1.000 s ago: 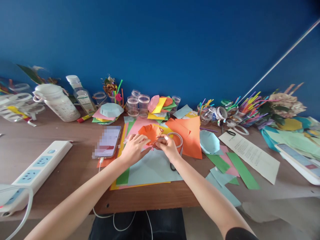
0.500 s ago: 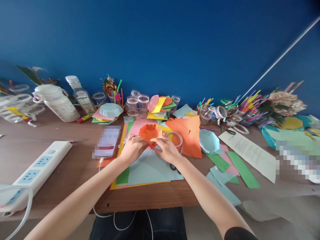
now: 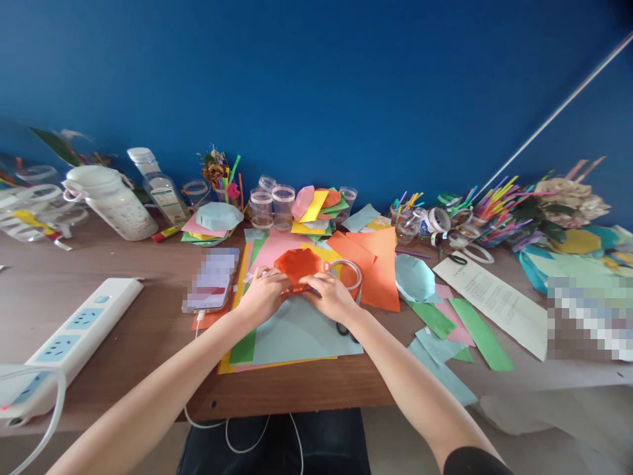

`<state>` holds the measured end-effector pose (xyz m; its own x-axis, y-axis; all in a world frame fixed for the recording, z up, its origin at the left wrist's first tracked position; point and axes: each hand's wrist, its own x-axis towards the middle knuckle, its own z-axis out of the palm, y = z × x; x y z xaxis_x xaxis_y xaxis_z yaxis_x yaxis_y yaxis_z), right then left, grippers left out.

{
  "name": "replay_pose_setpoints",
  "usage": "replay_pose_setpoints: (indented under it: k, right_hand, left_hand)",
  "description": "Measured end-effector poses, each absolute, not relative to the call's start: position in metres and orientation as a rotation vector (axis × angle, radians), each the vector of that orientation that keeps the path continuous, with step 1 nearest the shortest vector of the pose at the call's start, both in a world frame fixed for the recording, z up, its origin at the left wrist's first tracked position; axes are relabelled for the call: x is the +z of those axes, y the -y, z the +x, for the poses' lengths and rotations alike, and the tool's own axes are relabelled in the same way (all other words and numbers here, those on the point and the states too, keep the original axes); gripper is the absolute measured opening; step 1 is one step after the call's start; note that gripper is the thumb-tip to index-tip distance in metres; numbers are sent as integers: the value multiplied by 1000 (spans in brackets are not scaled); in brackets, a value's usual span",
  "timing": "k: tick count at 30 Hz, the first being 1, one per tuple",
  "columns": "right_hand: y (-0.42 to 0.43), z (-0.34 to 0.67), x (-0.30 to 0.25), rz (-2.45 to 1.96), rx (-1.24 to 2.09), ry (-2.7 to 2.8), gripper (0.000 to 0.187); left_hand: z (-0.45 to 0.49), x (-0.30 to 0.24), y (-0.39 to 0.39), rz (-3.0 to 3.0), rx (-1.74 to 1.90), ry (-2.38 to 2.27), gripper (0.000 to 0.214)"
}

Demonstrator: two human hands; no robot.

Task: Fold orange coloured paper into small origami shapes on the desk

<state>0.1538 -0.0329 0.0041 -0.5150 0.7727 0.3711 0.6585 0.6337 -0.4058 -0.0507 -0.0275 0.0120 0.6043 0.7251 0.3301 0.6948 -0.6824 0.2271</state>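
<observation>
An orange folded paper bowl [image 3: 298, 265] is held at its near rim, above a stack of coloured paper sheets [image 3: 306, 336]. My left hand [image 3: 266, 290] pinches the rim from the left, and my right hand [image 3: 327, 293] pinches it from the right; the fingertips partly hide the near edge. Just right of my right hand lie a roll of tape [image 3: 357, 269] and dark-handled scissors [image 3: 342, 328], partly covered by that hand and wrist. Orange paper sheets [image 3: 378, 274] lie further right, beside a light blue paper bowl [image 3: 414, 278].
Left of the sheets is a phone [image 3: 212, 280] on a cable, and a power strip [image 3: 82, 336] beyond it. Plastic cups [image 3: 283, 210], a paper stack [image 3: 212, 221] and a white bottle [image 3: 111, 201] line the back. Paper scraps [image 3: 482, 333] and a printed sheet [image 3: 494, 303] lie right.
The orange paper bowl has tipped slightly, its inside now showing as a wider, darker hollow. Both hands have stayed at its near rim, with fingers shifted a little.
</observation>
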Motion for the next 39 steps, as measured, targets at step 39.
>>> replay_pose_setpoints:
  k: [39]
  right_hand:
    - [35, 134, 6, -1347, 560, 2115, 25]
  left_hand:
    - [-39, 12, 38, 2812, 760, -1340, 13]
